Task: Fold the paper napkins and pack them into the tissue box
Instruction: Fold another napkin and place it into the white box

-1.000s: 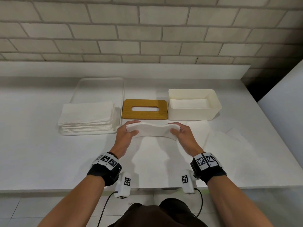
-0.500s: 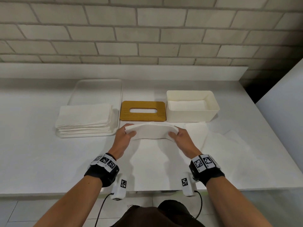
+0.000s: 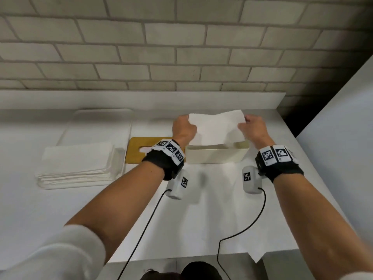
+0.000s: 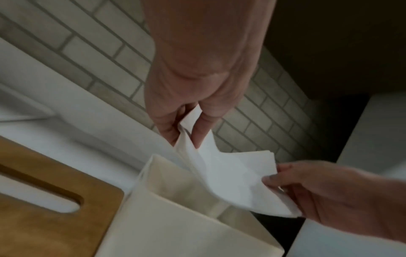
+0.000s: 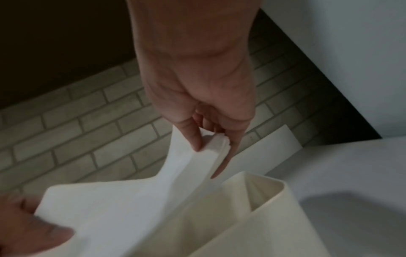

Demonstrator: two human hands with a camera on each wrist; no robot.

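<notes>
A white counter (image 3: 60, 209) carries a stack of napkins (image 3: 76, 164), a wooden lid (image 3: 135, 152) and an open tissue box (image 3: 216, 156). Above the box, the left hand (image 3: 182, 131) and right hand (image 3: 253, 130) each pinch an end of a folded napkin (image 3: 216, 128).

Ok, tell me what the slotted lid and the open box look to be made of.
Slotted lid: likely wood or bamboo, matte, judging by its honey-brown tone and faint grain in the left wrist view.
Open box: probably plastic, cream, smooth satin, with thin walls and rounded moulded corners; it could be coated metal.
</notes>
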